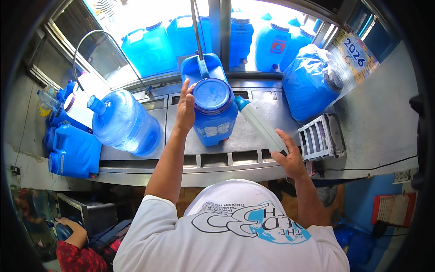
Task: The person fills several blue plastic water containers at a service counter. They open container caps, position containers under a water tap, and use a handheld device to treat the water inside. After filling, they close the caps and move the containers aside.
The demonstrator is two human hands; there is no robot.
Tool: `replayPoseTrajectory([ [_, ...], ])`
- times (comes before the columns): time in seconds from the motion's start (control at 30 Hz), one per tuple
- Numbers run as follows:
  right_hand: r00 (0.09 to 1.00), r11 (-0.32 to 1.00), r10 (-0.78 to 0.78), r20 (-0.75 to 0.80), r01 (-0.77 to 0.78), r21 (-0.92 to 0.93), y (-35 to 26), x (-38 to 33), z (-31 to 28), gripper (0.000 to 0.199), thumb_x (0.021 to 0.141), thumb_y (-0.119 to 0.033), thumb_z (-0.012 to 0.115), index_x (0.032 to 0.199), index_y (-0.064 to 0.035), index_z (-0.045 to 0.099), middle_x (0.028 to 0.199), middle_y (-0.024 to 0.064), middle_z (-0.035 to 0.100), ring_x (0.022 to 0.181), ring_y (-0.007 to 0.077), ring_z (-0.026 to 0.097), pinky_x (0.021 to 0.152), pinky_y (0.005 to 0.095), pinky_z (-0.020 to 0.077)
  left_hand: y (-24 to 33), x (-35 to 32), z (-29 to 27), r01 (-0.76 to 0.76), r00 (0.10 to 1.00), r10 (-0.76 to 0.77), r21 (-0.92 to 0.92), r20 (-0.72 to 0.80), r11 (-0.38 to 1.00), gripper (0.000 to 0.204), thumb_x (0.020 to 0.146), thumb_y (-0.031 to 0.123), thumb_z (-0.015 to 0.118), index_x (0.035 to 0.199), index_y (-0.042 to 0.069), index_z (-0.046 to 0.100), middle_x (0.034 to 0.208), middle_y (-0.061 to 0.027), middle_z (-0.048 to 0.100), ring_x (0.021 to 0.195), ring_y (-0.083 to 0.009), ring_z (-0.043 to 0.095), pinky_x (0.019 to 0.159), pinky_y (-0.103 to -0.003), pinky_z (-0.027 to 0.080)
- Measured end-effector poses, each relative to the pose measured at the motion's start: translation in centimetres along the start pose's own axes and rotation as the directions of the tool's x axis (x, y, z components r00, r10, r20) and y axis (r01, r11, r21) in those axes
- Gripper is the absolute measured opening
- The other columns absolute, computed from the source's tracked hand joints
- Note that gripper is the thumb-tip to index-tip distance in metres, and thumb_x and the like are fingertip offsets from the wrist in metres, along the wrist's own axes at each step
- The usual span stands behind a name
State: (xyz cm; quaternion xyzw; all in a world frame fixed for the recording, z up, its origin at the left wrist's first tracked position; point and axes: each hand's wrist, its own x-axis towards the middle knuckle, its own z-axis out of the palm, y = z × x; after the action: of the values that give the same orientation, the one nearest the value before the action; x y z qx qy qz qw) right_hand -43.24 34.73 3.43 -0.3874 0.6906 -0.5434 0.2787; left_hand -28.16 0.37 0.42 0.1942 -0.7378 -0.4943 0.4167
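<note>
A blue water container point(216, 124) with a round blue screw lid point(211, 94) stands upright in front of me on the metal counter. Flat along the left side of the lid lies my left hand point(185, 109), its fingers stretched out and its palm toward the container. My right hand point(290, 156) is closed round the lower end of a long pale tube-shaped thing point(263, 127) with a teal tip and a dark end. The teal tip points up and left, close to the container's right side; whether it touches cannot be told.
At left, a round clear-blue water bottle point(127, 124) leans beside a blue jug point(77, 149). A plastic-wrapped blue container point(308, 84) and a grey slotted rack point(319, 138) stand at right. More blue containers point(149, 50) line the window. Another person's arm point(74, 233) shows lower left.
</note>
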Motion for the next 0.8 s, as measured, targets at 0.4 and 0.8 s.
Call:
replayPoseTrajectory([
  [0.4,0.996,0.996,-0.075,0.044,0.077,-0.048,-0.8,-2.2,1.7,0.068,0.08,-0.012,0.068,0.143,-0.0017,0.042,0.128,0.0135,0.055,0.113,0.0195,0.053,0.1,0.0332,0.041,0.7,-0.6,-0.2,-0.049,0.998,0.05,-0.03,0.026,0.998,0.091,0.094,0.073,0.022,0.153,0.004,0.019,0.148,-0.0245,0.037,0.138,-0.0311,0.034,0.116,-0.039,0.02],
  [0.8,0.993,0.993,-0.088,0.077,0.094,-0.074,-2.1,-2.9,3.6,0.068,0.08,-0.011,0.068,0.142,-0.0011,0.042,0.128,0.016,0.055,0.116,0.0214,0.053,0.101,0.0337,0.0408,1.5,-2.0,-0.5,-0.036,0.999,0.036,0.011,-0.012,0.999,0.099,0.091,0.077,0.02,0.153,0.001,0.015,0.149,-0.0251,0.035,0.139,-0.0317,0.034,0.116,-0.04,0.02],
])
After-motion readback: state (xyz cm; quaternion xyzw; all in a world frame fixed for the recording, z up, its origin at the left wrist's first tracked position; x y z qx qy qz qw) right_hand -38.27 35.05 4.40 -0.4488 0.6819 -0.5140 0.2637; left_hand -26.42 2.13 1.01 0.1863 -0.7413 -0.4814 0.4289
